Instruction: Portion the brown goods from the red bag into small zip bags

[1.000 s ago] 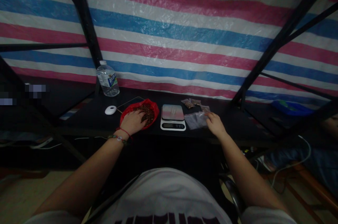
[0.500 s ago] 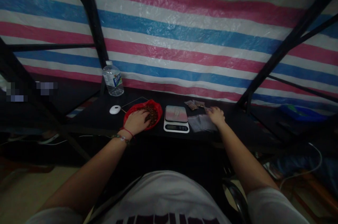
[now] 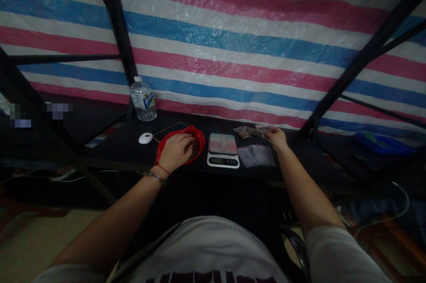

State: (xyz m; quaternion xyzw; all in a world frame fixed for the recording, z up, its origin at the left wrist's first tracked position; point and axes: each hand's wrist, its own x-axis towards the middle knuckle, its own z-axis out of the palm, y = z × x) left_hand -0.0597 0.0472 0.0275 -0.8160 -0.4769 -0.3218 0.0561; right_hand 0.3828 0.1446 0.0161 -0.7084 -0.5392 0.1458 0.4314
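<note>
My left hand [image 3: 175,152] is in a red plastic-lined bowl [image 3: 162,141] of small dark brown pieces [image 3: 196,146]. Its fingers curl down into the pieces, and the tips are hidden. With its fingertips my right hand [image 3: 277,137] pinches the edge of a small clear bag [image 3: 264,131] with something brownish in it. This bag lies beside another filled bag [image 3: 242,133] at the back of the dark table. Between my hands stands a white kitchen scale [image 3: 222,161], with a small pale item on its plate. Flat clear bags [image 3: 254,156] lie right of the scale.
A large clear plastic bottle [image 3: 143,101] stands at the back left, near a white rounded device [image 3: 145,138]. Black metal posts [image 3: 121,29] frame the table [image 3: 116,145]. Behind hangs a striped plastic sheet [image 3: 226,61]. Something blue [image 3: 382,143] lies far right.
My right hand has moved slightly up and right, off the flat bags, and a filled bag has shifted right with it. My left hand's fingers have curled in among the brown pieces.
</note>
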